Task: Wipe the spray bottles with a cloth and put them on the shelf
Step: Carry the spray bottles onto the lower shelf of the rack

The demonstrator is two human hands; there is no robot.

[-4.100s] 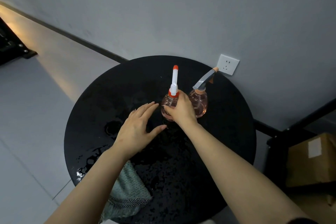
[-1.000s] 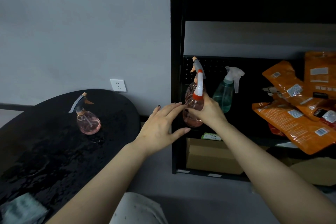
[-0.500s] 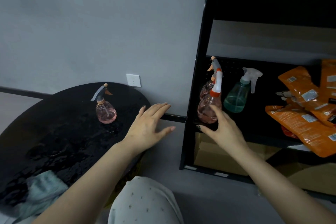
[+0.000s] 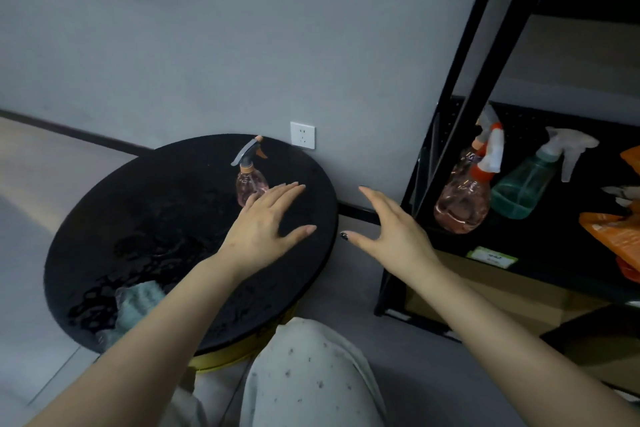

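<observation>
Head cam here: we've got both hands out flat with nothing in them. Our left hand [image 4: 266, 222] hovers over the round black table [image 4: 145, 204], fingers straight, and the pink spray bottle [image 4: 250, 177] with the grey trigger stands just beyond those fingertips, slightly left. Our right hand [image 4: 391, 229] is spread open in the gap between table and shelf [image 4: 540, 250]. On the shelf sit an orange-topped pink bottle [image 4: 464, 201] and a green bottle [image 4: 523, 187]. The cloth [image 4: 138, 302] lies by the table's near edge.
</observation>
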